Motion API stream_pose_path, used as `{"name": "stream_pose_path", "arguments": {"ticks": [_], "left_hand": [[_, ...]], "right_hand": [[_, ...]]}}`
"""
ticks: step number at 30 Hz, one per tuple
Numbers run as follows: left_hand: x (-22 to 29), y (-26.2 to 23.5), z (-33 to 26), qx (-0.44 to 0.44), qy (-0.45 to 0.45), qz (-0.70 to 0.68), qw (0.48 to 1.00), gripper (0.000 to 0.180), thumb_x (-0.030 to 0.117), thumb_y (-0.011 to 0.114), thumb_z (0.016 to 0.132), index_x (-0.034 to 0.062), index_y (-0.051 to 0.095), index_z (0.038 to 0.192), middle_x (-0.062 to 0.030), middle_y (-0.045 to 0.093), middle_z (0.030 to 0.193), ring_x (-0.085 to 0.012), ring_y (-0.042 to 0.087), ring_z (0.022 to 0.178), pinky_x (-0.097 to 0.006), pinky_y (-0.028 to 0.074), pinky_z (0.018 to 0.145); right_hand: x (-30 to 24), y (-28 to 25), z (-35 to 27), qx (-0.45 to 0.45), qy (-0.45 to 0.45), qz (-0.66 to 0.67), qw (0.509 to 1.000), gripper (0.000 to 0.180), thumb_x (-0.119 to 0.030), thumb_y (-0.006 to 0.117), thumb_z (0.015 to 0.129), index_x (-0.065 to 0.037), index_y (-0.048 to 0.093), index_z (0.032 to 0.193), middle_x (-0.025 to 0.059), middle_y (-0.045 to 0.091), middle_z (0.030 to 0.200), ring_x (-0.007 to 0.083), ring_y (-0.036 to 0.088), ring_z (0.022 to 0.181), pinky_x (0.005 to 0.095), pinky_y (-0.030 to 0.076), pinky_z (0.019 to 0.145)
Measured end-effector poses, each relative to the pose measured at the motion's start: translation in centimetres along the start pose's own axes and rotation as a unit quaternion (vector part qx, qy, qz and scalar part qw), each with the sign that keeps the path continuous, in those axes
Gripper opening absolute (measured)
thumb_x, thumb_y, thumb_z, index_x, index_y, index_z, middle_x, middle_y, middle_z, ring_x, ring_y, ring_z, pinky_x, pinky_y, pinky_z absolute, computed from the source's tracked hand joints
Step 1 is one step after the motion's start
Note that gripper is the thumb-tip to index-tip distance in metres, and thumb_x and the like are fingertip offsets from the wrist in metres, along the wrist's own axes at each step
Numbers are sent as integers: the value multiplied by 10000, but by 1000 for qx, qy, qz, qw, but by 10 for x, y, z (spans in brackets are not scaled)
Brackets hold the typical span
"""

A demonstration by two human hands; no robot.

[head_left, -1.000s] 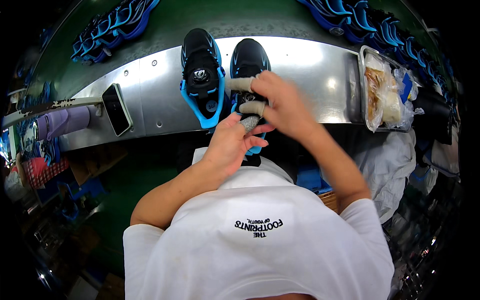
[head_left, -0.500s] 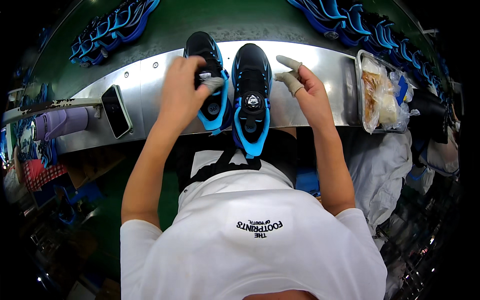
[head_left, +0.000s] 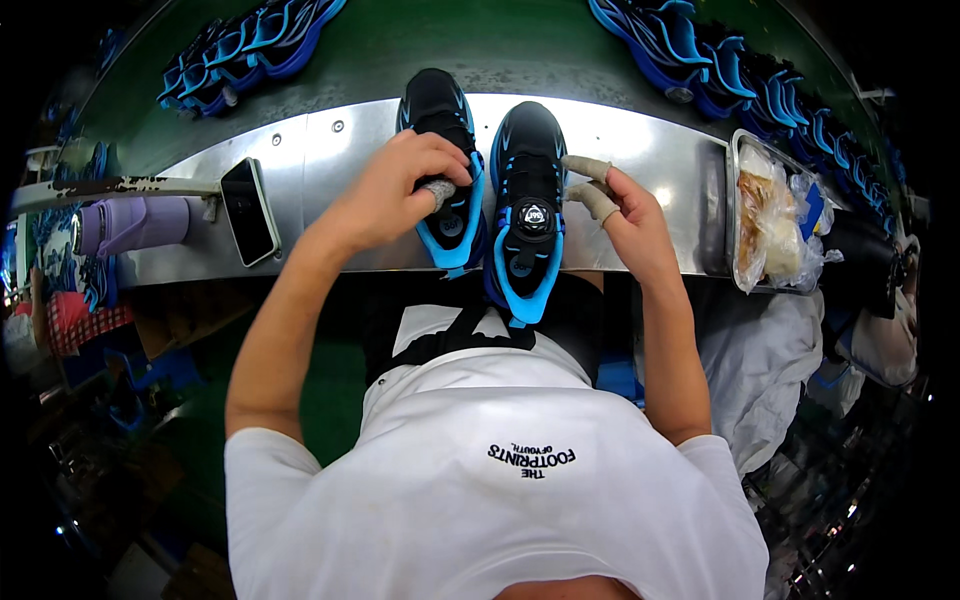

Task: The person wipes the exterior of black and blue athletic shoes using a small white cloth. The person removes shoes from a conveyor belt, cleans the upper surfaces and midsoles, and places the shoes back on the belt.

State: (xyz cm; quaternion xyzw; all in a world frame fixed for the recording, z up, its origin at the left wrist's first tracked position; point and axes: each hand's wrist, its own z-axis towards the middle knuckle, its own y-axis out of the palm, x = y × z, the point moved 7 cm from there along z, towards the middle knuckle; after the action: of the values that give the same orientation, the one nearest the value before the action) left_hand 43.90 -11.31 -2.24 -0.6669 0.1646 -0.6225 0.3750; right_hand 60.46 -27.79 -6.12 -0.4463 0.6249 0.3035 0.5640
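Two black and blue sports shoes stand side by side on a metal shelf, toes pointing away from me. My left hand curls over the left shoe and grips its side near the opening; one fingertip is wrapped in tape. The right shoe has a round dial on its tongue, and its heel juts over the shelf's near edge. My right hand is just right of this shoe, with two taped fingers stretched toward its side and nothing held.
A phone lies on the shelf at the left, beside a purple bottle. A metal tray with plastic bags sits at the right. Rows of blue shoes lie on the green belt behind.
Both hands were on the right shoe close to my body. That shoe now stands on the shelf, my right hand has let it go, and my left hand has moved to the left shoe.
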Motion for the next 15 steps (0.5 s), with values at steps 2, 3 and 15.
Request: {"name": "stream_pose_path", "arguments": {"ticks": [2,3,15], "left_hand": [[10,1,4,-16,13,61,998,375,-45,596,726,49,628,1088,-60,623,1124,-212,571,967,-315,459,874],[17,8,4,-14,12,62,998,375,-45,596,726,49,628,1088,-60,623,1124,-212,571,967,-315,459,874],[-12,-4,-12,136,-184,-9,973,486,-51,632,772,55,578,1243,-46,615,1101,-112,469,863,-246,400,824]], "right_hand": [[1,-2,1,1,-2,4,1000,301,-72,569,945,-38,629,1238,44,668,960,114,614,938,251,445,865],[2,-3,1,7,-5,14,1000,302,-67,568,943,-36,628,1238,42,668,958,117,616,935,254,446,867],[5,-2,3,2,-2,8,1000,300,-42,555,934,-22,637,1221,50,673,989,128,621,931,261,460,865]]}}
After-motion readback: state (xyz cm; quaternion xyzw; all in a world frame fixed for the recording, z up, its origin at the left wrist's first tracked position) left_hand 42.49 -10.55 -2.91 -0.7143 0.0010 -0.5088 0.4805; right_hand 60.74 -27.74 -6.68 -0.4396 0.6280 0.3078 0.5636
